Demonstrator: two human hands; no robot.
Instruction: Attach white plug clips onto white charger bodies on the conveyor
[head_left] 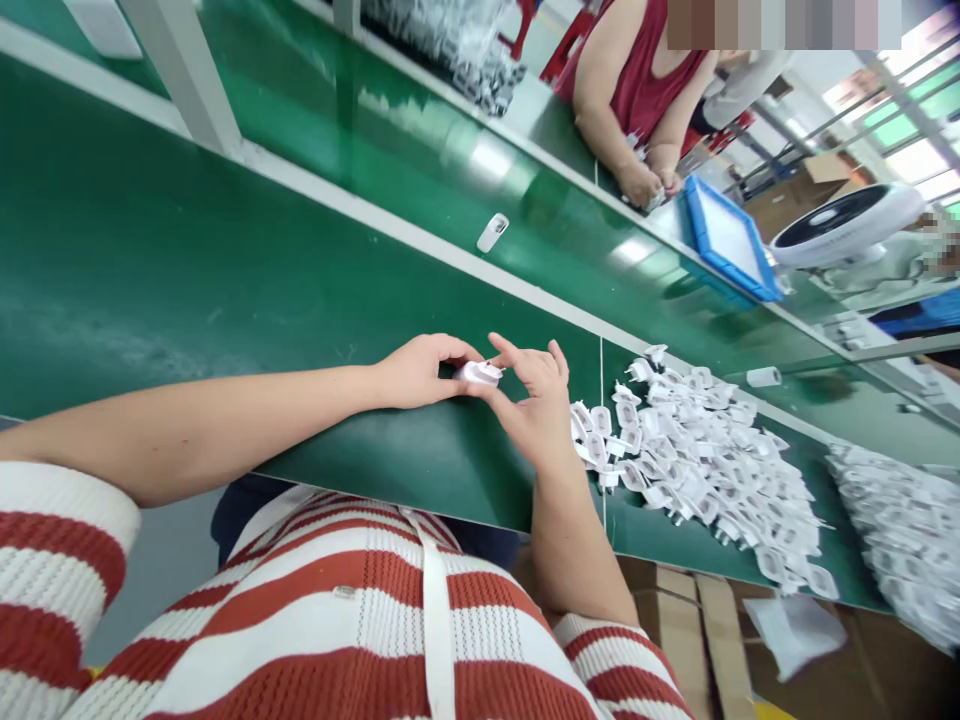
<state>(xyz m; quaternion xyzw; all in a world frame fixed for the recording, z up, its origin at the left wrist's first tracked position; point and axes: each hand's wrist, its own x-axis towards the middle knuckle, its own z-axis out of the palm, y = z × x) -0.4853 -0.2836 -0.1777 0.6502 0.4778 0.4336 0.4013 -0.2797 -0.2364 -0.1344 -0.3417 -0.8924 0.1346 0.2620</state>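
A small white plug adapter (480,373) with its pins toward the right is held just above the green work surface, in front of my body. My left hand (420,372) grips it from the left, thumb below and fingers over the top. From the right, my right hand (531,390) closes thumb and index finger around its pin end, while the other fingers stay raised. A thin yellowish bit shows by the right index fingertip, too small to name. To the right of my right hand lies a heap of loose white plug parts (690,450).
A white part (493,232) lies on the conveyor belt (420,170) beyond the pale rail, and another white piece (764,377) is farther right. Bagged white parts (907,530) sit at the far right. Opposite, a person in red works near a blue tray (731,240) and a fan (847,225).
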